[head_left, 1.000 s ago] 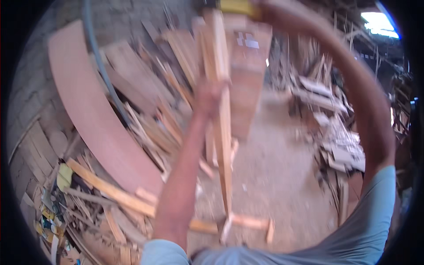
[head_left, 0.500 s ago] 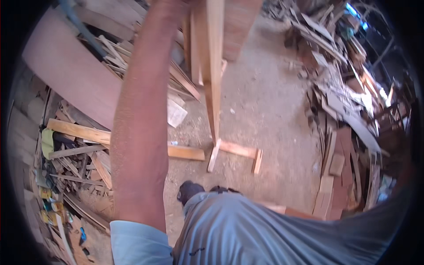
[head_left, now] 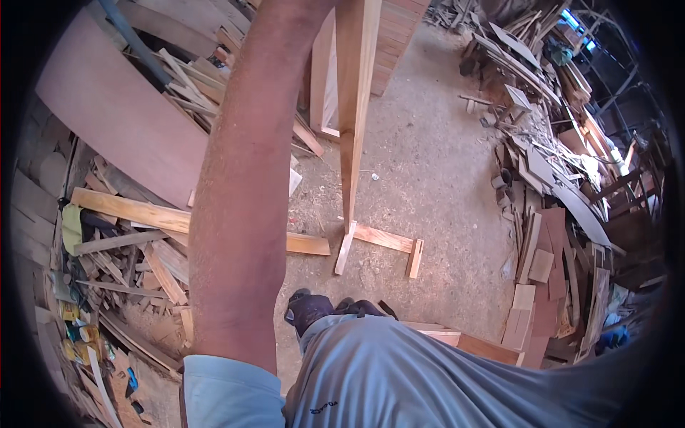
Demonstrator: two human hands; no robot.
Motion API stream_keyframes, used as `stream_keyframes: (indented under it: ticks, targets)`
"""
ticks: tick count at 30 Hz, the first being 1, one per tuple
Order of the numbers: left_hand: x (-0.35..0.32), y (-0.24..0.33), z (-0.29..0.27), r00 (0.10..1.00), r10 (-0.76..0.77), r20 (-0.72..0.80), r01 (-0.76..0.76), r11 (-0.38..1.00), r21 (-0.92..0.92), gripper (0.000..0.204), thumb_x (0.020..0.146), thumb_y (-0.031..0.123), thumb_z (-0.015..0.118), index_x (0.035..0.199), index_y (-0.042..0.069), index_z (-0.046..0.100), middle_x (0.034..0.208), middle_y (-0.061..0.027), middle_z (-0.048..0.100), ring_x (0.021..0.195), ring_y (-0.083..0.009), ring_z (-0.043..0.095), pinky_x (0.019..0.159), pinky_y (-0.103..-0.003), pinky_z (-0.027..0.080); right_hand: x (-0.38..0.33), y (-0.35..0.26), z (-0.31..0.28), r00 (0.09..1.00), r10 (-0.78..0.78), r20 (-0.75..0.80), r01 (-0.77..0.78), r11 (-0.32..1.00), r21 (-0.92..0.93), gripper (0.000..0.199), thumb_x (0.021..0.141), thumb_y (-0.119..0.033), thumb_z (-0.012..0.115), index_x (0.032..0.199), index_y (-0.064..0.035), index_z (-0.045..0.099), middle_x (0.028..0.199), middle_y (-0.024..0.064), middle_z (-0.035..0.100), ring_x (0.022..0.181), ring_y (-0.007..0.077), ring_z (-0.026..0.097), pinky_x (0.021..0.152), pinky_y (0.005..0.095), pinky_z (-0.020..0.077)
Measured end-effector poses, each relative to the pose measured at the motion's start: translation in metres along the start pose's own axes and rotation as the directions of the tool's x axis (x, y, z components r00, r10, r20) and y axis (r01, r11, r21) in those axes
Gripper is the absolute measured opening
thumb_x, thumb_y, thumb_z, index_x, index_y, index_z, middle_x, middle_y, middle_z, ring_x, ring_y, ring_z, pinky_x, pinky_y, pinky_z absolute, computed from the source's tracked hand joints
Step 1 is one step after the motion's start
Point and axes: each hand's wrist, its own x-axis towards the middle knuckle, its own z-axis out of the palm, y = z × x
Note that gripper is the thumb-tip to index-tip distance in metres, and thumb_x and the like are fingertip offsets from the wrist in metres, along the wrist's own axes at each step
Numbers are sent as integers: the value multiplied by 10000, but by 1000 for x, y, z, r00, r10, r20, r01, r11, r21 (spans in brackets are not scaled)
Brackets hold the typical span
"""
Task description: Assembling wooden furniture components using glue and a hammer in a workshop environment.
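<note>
Basically: left forearm (head_left: pixel 246 192) runs straight up out of the top edge, so the left hand is out of view, grip can't be told. Right hand not visible either. Tall wooden frame (head_left: pixel 353 107) stands upright on the dirt floor (head_left: pixel 442 164), just right of the forearm. Short crosspiece (head_left: pixel 385 239) at its foot. Scrap wood pile (head_left: pixel 135 264) on the left.

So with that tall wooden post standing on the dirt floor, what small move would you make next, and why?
Probably steady the upright wooden post before anything else. It stands tall on a narrow foot made of short flat pieces on the dusty floor, and the person's left arm reaches up beside it with the hand out of view, so I cannot tell how firmly it is held.
</note>
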Motion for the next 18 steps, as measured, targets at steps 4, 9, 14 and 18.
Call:
stream_keyframes:
  ticks: [4, 9, 14, 18]
  targets:
    - [-3, 14, -20, 987, -128, 99, 134, 989, -58, 165, 955, 127, 635, 950, 1, 740, 899, -229, 762, 884, -342, 777, 776, -393, 586, 7, -8, 6, 1000, 13, 5, -13, 1000, -4, 244, 982, -273, 773, 1115, -82, 695, 805, 115, 712, 725, 301, 697, 653, 442, 554]
    - [-8, 25, -32, 815, -556, 162, 563, 693, -450, 273, 967, 203, 598, 925, -20, 749, 918, -189, 757, 841, -252, 726, 779, -363, 553, 13, -16, 4, 1000, 19, -1, -19, 1000, 23, 243, 988, -277, 770, 1117, -85, 698, 803, 108, 709, 720, 291, 693, 650, 434, 554]
    - [-22, 3, -19, 967, -255, 27, 256, 953, -160, 179, 970, 105, 605, 979, 4, 753, 932, -192, 769, 887, -269, 760, 827, -381, 583, 11, -23, 0, 999, 38, 31, -39, 999, 18, 241, 993, -281, 768, 1119, -87, 701, 801, 101, 706, 715, 282, 689, 648, 427, 553]
    - [-9, 1, -28, 989, -140, 47, 143, 987, -70, 158, 929, 33, 620, 998, 28, 763, 947, -213, 775, 945, -354, 773, 852, -411, 603, -5, -28, 6, 998, 51, 22, -51, 999, 7, 240, 997, -285, 765, 1121, -89, 703, 799, 95, 703, 711, 274, 686, 647, 422, 553]
